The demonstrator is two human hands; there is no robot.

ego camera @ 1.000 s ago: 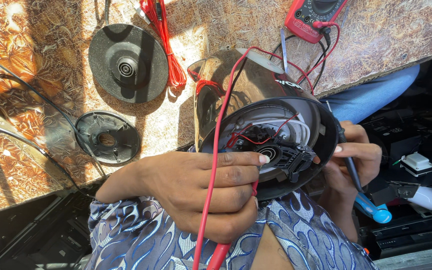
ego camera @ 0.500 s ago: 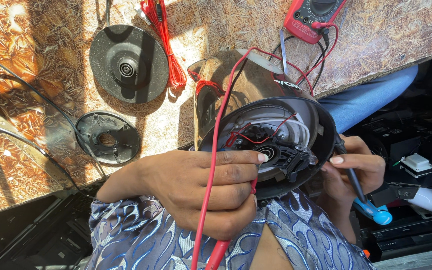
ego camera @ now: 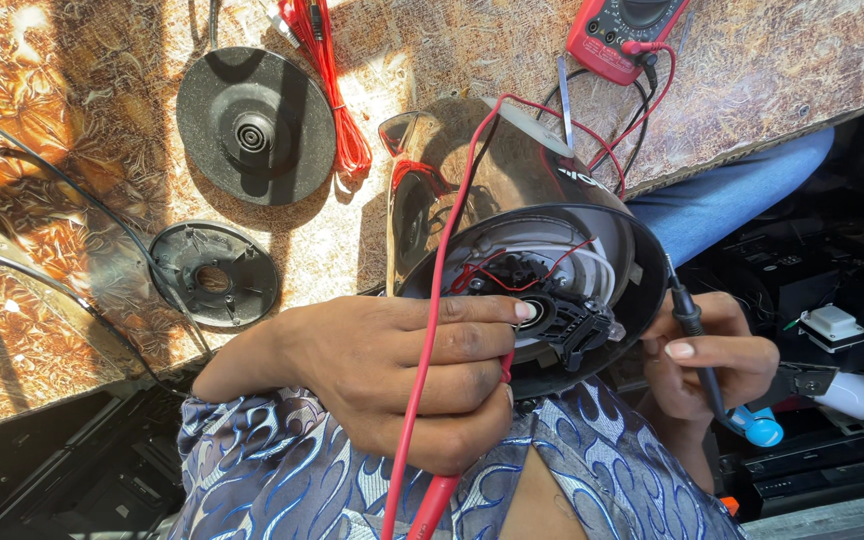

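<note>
We've got the kettle (ego camera: pixel 512 200) flipped bottom-up on our lap, leaning against the edge of the table (ego camera: pixel 802 90), with its open base facing us so the wiring inside shows. Our left hand (ego camera: pixel 402 380) is curled around the base rim, fingers closed, with one fingertip on the round contact in the middle. That hand also pinches the red probe (ego camera: pixel 432 505), whose lead runs up over the kettle. Our right hand (ego camera: pixel 702 365) sits just beside the base, closed around the black probe (ego camera: pixel 690 325), tip pointing up at the rim. The red meter (ego camera: pixel 622 35) lies at the table's far edge. Two black discs (ego camera: pixel 252 125) (ego camera: pixel 214 275) and a red cable bundle (ego camera: pixel 327 80) lie to the left.
</note>
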